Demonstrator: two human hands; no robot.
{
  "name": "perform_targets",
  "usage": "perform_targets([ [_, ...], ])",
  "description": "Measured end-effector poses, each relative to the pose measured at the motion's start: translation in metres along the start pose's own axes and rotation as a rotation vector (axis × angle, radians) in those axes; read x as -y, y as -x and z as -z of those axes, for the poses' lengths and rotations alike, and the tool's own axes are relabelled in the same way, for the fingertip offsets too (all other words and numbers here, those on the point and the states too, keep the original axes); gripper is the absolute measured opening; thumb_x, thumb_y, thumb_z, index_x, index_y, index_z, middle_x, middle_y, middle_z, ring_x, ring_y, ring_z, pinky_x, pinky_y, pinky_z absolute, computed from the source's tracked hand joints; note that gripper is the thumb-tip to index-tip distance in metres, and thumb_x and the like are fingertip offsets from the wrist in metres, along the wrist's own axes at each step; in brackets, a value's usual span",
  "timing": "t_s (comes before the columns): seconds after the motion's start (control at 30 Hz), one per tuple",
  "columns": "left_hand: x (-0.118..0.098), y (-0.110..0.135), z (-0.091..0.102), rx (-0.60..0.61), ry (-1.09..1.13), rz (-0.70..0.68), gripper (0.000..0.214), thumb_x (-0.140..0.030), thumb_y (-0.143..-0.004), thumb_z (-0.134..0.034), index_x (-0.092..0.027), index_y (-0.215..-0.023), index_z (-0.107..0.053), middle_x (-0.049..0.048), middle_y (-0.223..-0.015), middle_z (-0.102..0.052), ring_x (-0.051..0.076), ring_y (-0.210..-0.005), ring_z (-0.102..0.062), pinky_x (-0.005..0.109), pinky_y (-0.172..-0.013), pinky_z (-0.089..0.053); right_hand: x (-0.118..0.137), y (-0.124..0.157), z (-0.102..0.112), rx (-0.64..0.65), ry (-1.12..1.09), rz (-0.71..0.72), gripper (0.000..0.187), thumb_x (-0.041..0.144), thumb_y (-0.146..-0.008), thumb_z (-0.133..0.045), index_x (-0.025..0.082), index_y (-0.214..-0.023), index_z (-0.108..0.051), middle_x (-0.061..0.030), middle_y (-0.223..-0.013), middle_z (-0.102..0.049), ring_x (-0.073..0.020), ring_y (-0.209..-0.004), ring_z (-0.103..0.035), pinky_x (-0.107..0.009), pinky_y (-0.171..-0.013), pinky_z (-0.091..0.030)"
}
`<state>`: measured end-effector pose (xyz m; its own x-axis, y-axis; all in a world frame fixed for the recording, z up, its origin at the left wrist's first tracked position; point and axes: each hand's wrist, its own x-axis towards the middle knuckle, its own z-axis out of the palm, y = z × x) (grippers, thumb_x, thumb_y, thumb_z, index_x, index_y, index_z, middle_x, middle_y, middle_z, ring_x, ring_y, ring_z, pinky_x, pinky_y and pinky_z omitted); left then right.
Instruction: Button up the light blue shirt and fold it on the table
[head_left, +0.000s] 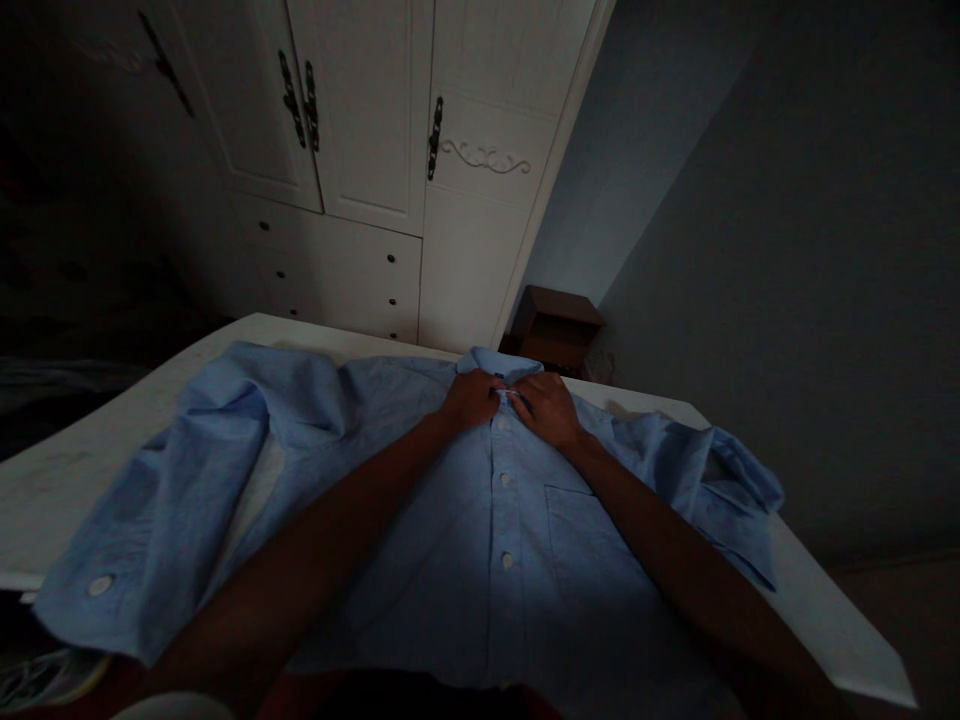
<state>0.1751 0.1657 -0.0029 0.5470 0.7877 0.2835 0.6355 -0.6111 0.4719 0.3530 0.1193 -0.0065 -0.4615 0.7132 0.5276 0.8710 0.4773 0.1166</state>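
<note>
A light blue button-up shirt [435, 540] lies front side up, its collar [499, 360] at the far side and both sleeves spread outward. Just below the collar, my left hand [474, 398] pinches one edge of the front opening. My right hand [547, 405] grips the opposite edge, close beside it, with fingers bent over the cloth. Between the fingertips a small bit of the placket is lifted; whether a button is in them is too small to tell. Several white buttons run down the front below my hands. A chest pocket [577, 525] sits under my right forearm.
The shirt rests on a white table [832, 610]. Beyond it stands a white wardrobe [367, 120] with dark handles and drawers. A small brown cabinet [559, 325] stands in the corner by the grey wall [817, 280]. A shoe [52, 680] shows at the lower left.
</note>
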Motion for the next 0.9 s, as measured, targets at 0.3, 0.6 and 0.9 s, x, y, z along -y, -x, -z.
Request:
perform_targets([
  [0.3, 0.007, 0.002, -0.003, -0.014, 0.076, -0.014, 0.027, -0.014, -0.083, -0.058, -0.024, -0.101, -0.075, 0.0015, -0.11, -0.074, 0.02, -0.109, -0.065, 0.035, -0.105, -0.046, -0.007, 0.003, 0.001, -0.018, -0.112, 0.064, 0.025, 0.034, -0.099, -0.049, 0.02, -0.099, -0.07, -0.0075, -0.098, -0.073, -0.0229, -0.095, -0.062, -0.039, -0.087, -0.04],
  [0.6, 0.002, 0.011, -0.003, -0.09, 0.144, -0.106, 0.028, -0.007, -0.084, -0.057, -0.022, -0.098, -0.076, 0.002, -0.115, -0.073, 0.018, -0.111, -0.064, 0.033, -0.106, -0.044, -0.005, 0.004, 0.002, -0.052, -0.035, 0.105, 0.024, 0.036, -0.097, -0.054, 0.019, -0.092, -0.07, -0.0076, -0.089, -0.071, -0.0235, -0.088, -0.059, -0.04, -0.086, -0.038],
  [0.9, 0.002, 0.012, -0.001, -0.127, 0.22, -0.031, 0.025, -0.008, -0.083, -0.061, -0.024, -0.094, -0.076, -0.0006, -0.111, -0.074, 0.018, -0.105, -0.066, 0.034, -0.102, -0.048, -0.002, 0.003, 0.001, -0.024, 0.071, 0.126, 0.025, 0.031, -0.097, -0.051, 0.019, -0.095, -0.073, -0.0086, -0.082, -0.065, -0.0241, -0.085, -0.053, -0.041, -0.081, -0.035],
])
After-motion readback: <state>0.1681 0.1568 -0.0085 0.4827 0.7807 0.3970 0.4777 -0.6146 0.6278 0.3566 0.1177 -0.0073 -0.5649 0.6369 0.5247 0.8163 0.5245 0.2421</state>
